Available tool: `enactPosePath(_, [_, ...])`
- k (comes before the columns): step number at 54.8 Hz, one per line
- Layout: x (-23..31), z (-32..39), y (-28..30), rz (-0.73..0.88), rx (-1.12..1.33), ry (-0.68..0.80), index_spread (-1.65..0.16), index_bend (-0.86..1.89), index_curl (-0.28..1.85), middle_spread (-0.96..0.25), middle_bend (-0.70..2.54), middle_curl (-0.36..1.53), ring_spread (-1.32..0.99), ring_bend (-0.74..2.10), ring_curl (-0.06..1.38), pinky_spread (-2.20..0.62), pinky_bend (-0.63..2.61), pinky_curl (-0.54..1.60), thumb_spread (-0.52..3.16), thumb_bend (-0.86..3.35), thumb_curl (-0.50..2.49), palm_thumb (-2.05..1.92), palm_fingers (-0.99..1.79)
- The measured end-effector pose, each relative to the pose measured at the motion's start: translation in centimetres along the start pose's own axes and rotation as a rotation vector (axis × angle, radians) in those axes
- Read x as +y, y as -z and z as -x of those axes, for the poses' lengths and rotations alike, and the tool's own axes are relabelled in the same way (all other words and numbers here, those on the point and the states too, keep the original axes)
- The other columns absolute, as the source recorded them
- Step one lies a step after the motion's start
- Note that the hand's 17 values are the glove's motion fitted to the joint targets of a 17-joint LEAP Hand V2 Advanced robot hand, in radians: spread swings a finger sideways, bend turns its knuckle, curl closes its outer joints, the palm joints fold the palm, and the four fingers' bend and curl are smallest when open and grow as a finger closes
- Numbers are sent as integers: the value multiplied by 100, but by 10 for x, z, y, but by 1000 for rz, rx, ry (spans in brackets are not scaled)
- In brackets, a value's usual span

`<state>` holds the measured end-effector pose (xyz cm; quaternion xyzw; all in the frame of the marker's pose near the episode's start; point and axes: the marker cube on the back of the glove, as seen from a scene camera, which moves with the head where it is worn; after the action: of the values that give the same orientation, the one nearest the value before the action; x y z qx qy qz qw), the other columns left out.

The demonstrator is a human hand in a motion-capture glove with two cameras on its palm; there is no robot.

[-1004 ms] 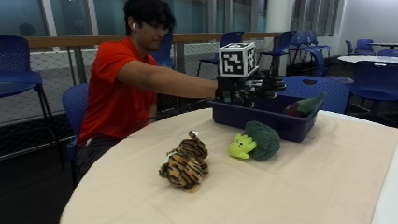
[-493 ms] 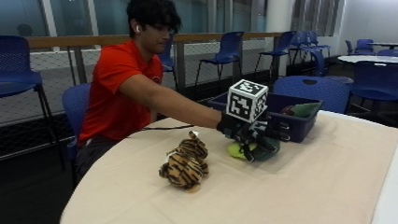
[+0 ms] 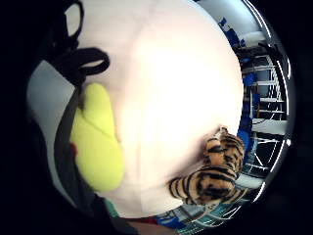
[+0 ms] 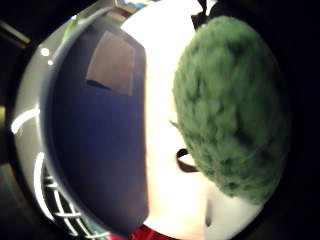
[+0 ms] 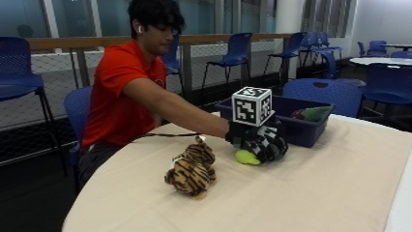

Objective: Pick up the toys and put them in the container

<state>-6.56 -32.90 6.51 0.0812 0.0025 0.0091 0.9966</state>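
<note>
**A:** Reaching down from over the bin, the gloved right hand (image 5: 258, 141) has dropped onto the broccoli toy (image 5: 247, 157) since a second ago, when it hung above the blue container (image 5: 308, 133). Agreed?

**B:** Agreed. Half a second ago it was arriving at the toy; now it sits over it, with only the yellow-green stalk poking out beneath the glove.

**A:** Is it grasping yet?

**B:** From the outside view the fingers look curled down around the green head, and both palm views show the toy right up against the palm, so I judge it is clasping the broccoli. The toy is not lifted, though; it lies on the table (image 5: 334, 193) just beside the container's near wall.

**A:** And the other toy?

**B:** The tiger plush (image 5: 192, 167) lies untouched nearer the table's front edge, apart from the hand. Something green shows inside the container at its far end.

**A:** So for the task?

**B:** One toy is about to be carried the short way into the bin; the tiger remains.
</note>
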Motion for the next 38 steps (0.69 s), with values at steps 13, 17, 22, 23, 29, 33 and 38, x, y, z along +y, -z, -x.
enactPosePath(13, [21, 3, 48, 2, -83, -36, -41, 25, 27, -37, 41, 33, -44, 92, 47, -40, 110, 37, 104, 28, 55, 69, 90])
enactPosePath(17, [32, 6, 76, 18, -66, -8, -42, 28, 30, -41, 45, 36, -47, 91, 47, -41, 107, 37, 96, 29, 60, 74, 92])
enactPosePath(22, [43, 17, 101, 17, -32, 32, -43, 31, 33, -44, 47, 39, -50, 89, 48, -42, 104, 38, 86, 28, 65, 76, 92])
enactPosePath(23, [45, 20, 106, 15, -22, 43, -44, 32, 34, -44, 47, 40, -51, 89, 48, -42, 103, 38, 85, 28, 66, 75, 91])
enactPosePath(29, [55, 47, 129, 0, 27, 99, -44, 33, 38, -47, 48, 43, -53, 89, 49, -42, 102, 39, 75, 26, 71, 76, 91])
enactPosePath(33, [63, 71, 140, 0, 42, 136, -45, 33, 40, -48, 48, 45, -54, 89, 50, -42, 102, 40, 71, 25, 74, 76, 90])
enactPosePath(38, [69, 95, 156, -10, 46, 155, -46, 33, 43, -50, 48, 48, -56, 89, 51, -43, 102, 41, 66, 25, 78, 76, 89])
